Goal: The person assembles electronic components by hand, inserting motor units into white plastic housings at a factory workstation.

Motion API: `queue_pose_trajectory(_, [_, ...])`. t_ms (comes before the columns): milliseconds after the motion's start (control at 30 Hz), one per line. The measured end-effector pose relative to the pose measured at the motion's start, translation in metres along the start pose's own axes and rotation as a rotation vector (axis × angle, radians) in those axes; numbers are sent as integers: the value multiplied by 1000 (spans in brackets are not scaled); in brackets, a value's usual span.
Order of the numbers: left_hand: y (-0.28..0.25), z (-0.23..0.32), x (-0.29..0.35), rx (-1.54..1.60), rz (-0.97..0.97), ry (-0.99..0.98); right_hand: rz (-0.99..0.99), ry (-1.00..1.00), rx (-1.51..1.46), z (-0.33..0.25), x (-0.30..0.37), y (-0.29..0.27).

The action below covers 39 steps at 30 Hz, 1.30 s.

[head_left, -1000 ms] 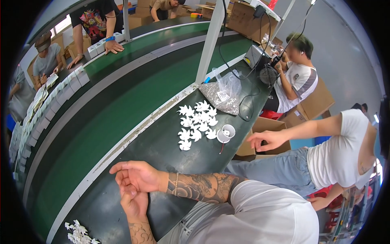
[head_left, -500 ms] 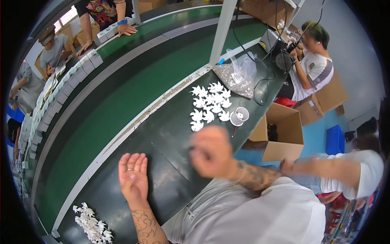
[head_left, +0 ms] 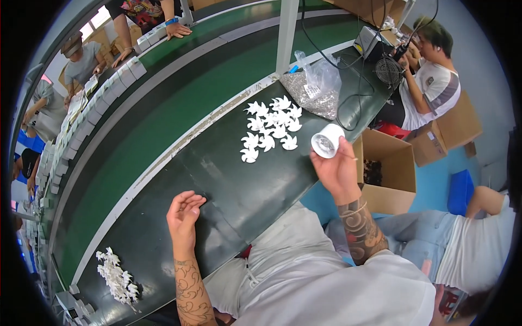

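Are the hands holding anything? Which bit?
The right hand holds a white cup-shaped part by its outer side, near the wide rim. The left hand looks empty.

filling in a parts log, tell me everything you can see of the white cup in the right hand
The white cup is round, smooth and plastic-looking, with a flared rim and a greyish part inside, too small to identify. It tilts, mouth toward the picture's lower left, held by the right hand near the dark bench edge.
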<state>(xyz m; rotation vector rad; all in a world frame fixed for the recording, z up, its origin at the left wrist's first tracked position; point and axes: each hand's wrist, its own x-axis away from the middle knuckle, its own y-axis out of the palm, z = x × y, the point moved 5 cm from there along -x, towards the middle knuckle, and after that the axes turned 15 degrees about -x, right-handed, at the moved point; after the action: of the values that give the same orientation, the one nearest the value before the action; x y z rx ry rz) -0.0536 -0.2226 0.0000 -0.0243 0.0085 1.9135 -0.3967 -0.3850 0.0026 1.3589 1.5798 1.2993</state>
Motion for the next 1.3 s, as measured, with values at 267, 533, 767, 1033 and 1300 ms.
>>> queue_pose_trajectory(267, [71,16,-4,-231,-89,-1,73,450,-279,27,24,27])
queue_pose_trajectory(533, [143,49,-4,-7,-311,-58,-422,26,902,35,36,57])
queue_pose_trajectory(767, [154,43,-2,87,-265,-105,-498,117,859,61,50,63])
queue_pose_trajectory(1033, [146,40,-2,-333,-79,102,-133,438,300,77,53,23])
queue_pose_trajectory(1300, [136,41,-49,-1069,163,409,-90,390,253,51,28,9])
